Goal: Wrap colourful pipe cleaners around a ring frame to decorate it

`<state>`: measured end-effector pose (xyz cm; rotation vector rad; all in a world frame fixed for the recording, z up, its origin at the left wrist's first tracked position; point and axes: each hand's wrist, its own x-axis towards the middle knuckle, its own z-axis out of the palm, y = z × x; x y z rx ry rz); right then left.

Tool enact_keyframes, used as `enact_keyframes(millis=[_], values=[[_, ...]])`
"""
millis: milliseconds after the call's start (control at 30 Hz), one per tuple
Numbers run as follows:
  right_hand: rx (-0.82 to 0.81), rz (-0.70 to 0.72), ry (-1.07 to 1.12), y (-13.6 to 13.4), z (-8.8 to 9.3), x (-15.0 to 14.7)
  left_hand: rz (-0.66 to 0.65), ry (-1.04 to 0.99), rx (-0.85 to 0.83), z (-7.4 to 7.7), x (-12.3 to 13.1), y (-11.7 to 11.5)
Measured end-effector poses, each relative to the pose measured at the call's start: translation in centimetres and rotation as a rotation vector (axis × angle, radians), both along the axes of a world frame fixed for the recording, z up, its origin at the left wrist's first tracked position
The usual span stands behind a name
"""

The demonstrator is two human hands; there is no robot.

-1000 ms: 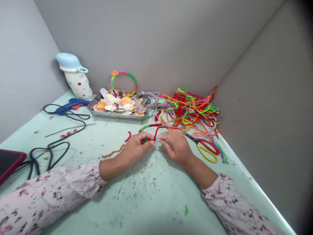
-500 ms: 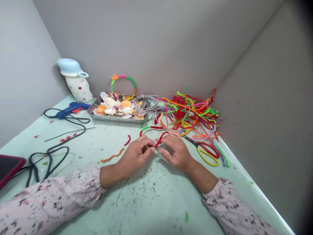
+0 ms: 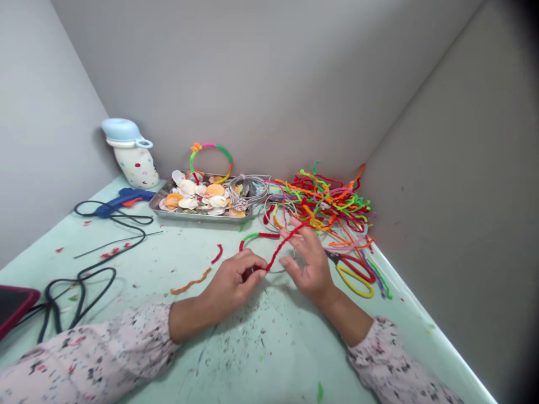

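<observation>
The left hand (image 3: 231, 278) is curled, its fingers pinching one end of a red pipe cleaner (image 3: 286, 242), though they hide exactly how that end is held. From there the pipe cleaner rises toward 1 o'clock, past the open right hand (image 3: 305, 266), whose fingers are spread; whether they touch it is hard to make out. Just above the left hand, at 11 o'clock, curves a red and green pipe cleaner loop (image 3: 252, 235), its lower part hidden. Farther out, a tangled pile of colored pipe cleaners (image 3: 332, 205) lies at 1 o'clock, scissors (image 3: 353, 275) with red and yellow handles at 3 o'clock, and a metal tray of seashells (image 3: 197, 219) at 11 o'clock. A red-edged device (image 3: 12, 308) at 9 o'clock is cut off by the frame. Small scraps (image 3: 236, 336) speckle the pale green table (image 3: 269, 359) at 6 o'clock, and gray walls (image 3: 421, 168) rise along its far edges at 12 and 3 o'clock.
</observation>
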<state>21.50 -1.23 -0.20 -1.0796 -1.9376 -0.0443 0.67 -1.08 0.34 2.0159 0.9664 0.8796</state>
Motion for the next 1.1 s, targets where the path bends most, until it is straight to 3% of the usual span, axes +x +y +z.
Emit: enact_keyframes(millis=[133,400,633,1100], values=[[0.057,-0.009,0.058,-0.2,0.2,0.1,0.037,-0.044,-0.081,-0.2,-0.1,0.3],[0.134,0.103,0.008,-0.3,-0.1,-0.3,0.055,-0.095,-0.176,-0.3,-0.1,0.5],[0.005,0.146,-0.045,-0.1,-0.5,-0.7,0.038,-0.105,-0.198,-0.7,0.0,0.7],[-0.073,0.254,-0.016,-0.1,-0.6,-1.1,0.017,-0.071,-0.16,-0.6,0.0,0.7]])
